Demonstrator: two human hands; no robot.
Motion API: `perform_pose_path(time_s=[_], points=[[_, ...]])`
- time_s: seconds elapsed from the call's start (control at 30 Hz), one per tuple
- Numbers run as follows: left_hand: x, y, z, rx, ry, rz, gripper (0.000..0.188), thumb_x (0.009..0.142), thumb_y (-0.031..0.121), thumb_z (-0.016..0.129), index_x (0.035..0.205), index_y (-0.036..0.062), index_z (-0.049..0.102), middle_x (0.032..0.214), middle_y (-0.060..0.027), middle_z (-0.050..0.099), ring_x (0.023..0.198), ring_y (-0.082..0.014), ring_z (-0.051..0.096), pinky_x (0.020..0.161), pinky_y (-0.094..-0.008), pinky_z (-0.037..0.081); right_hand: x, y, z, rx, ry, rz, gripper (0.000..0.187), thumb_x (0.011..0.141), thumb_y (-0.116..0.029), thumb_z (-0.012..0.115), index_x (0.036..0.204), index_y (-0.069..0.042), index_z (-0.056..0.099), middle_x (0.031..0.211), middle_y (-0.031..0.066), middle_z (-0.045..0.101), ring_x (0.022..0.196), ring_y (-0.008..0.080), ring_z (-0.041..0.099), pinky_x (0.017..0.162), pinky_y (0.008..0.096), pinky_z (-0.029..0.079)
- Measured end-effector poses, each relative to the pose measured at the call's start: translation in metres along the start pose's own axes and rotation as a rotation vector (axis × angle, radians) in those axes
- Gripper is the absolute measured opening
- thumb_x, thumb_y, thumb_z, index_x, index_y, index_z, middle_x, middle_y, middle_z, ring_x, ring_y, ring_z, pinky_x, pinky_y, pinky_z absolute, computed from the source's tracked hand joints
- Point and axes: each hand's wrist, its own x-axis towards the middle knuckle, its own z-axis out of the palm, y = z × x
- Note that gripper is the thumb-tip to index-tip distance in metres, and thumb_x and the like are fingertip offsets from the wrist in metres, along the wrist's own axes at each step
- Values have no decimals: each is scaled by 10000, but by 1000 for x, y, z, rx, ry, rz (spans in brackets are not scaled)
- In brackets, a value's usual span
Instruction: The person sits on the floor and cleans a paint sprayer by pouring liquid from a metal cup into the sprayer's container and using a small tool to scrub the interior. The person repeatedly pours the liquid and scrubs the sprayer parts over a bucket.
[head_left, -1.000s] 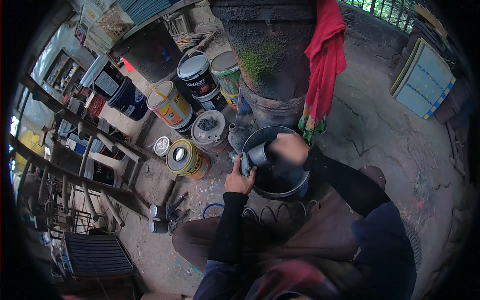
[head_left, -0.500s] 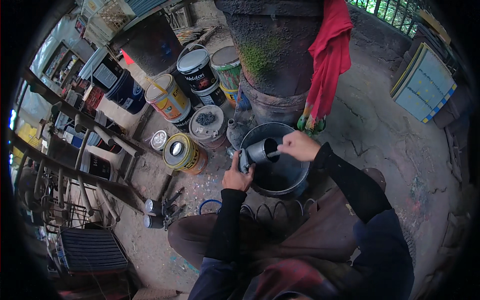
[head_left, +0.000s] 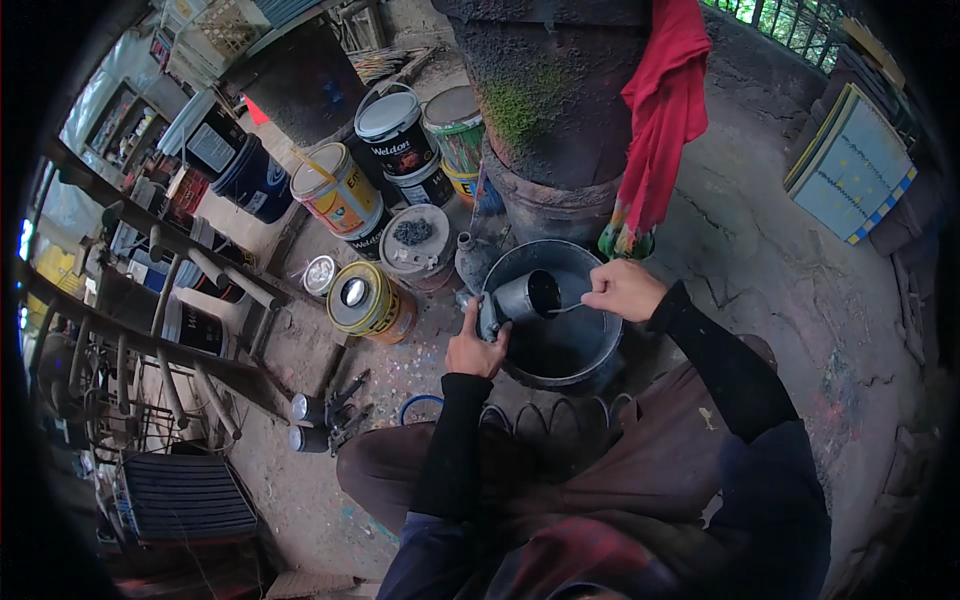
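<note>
A grey metal cup (head_left: pixel 517 301) lies tilted on its side over a dark round basin (head_left: pixel 612 348), its dark mouth facing right. My left hand (head_left: pixel 477 350) is closed around the cup's left end, where a grey part sits under the fingers; I cannot make out its shape. In a pinch, my right hand (head_left: pixel 627 290) grips a thin pale stick (head_left: pixel 570 308) whose far tip is near the mouth of the cup. Beside the basin's left rim stands a grey, narrow-necked bottle-like container (head_left: pixel 470 258).
Paint pails, including a yellow can (head_left: pixel 365 305) and a lidded bucket (head_left: pixel 417 245), crowd the left. A mossy drum (head_left: pixel 560 120) with a red cloth (head_left: pixel 665 110) rises behind the basin. Two spray guns (head_left: pixel 330 415) and a coiled hose (head_left: pixel 535 418) lie on the floor.
My right hand has shifted right, drawing the stick mostly out of the cup's mouth. My left hand and the cup have stayed nearly in place.
</note>
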Motion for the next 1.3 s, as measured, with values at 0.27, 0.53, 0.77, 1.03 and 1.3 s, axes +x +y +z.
perform_pose_path(time_s=[0.27,0.53,0.77,1.03,1.3], points=[[-3,7,-6,0,-49,-46,712,754,469,651,1349,181,387,989,-289,620,940,-461,586,816,-476,475,-2,6,-6,8,-54,7,295,761,-248,684,650,-11,548,563,106,534,528,211,529,533,337,414],[-2,-1,1,12,2,1,702,748,485,643,1349,241,375,892,-282,639,858,-462,610,767,-495,491,-5,-3,-18,-49,-43,94,217,724,-212,676,659,-36,567,648,139,593,683,322,613,620,400,454],[-2,-5,1,20,-10,5,696,744,486,645,1342,244,383,891,-283,637,853,-465,609,763,-502,491,1,-3,-14,-119,-24,45,183,718,-194,666,684,-38,575,664,128,608,688,312,620,623,388,465],[0,2,3,19,-19,1,697,748,504,631,1340,234,379,881,-284,637,861,-462,608,765,-499,488,9,-7,-20,-333,194,-54,152,761,-217,658,769,-85,583,718,126,622,761,342,612,666,442,449],[-1,-3,0,15,-5,21,691,751,498,631,1338,237,378,875,-280,638,832,-461,613,752,-495,495,11,0,-17,-279,181,-50,140,785,-211,646,770,-85,587,718,122,624,761,333,611,672,432,448]])
